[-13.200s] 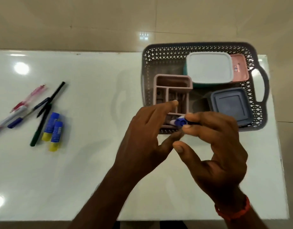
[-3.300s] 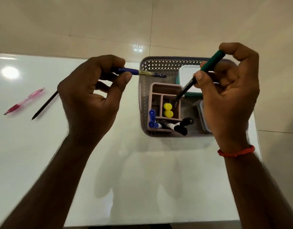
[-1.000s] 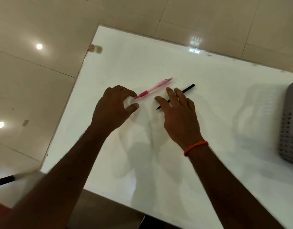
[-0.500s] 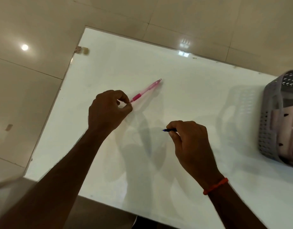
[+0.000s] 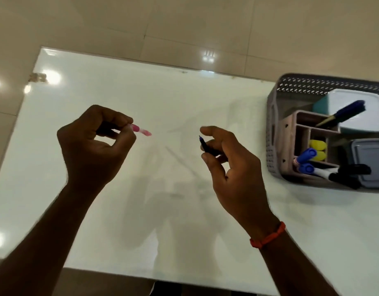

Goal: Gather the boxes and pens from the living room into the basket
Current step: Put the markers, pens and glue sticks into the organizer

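The white glossy table (image 5: 141, 92) carries everything I see from the head camera. Both hands are raised over its middle, each with a pen. The grey perforated basket (image 5: 274, 129) stands toward the far right corner and is cut by the frame, so I cannot tell how near the right edge it sits.

Risks, as I judge them: the top is very smooth, so a hand knocking the basket wall could slide the basket. The left hand (image 5: 92, 146) is curled, thumb and fingertips pinching a pink pen (image 5: 140, 130) with only one end showing. The right hand (image 5: 231, 165) pinches a thin black pen (image 5: 204, 144) between thumb and fingers, forefinger loose. That grip looks slight, and the pen might slip and roll off the table. Neither pen is in the basket yet.

Contents: the basket holds a teal box with a white lid (image 5: 355, 103) at its far side, a grey lidded box (image 5: 370, 159) nearer, and a pink divided organizer (image 5: 289, 133) against its left wall. In the organizer:
- a blue pen (image 5: 346, 110) leans from the far compartment;
- two yellow caps (image 5: 317, 144) show in the middle one;
- blue-capped markers (image 5: 307, 154) and black markers (image 5: 351, 171) lie across the near rim.

A pen dropped onto that crowded rim may bounce out.
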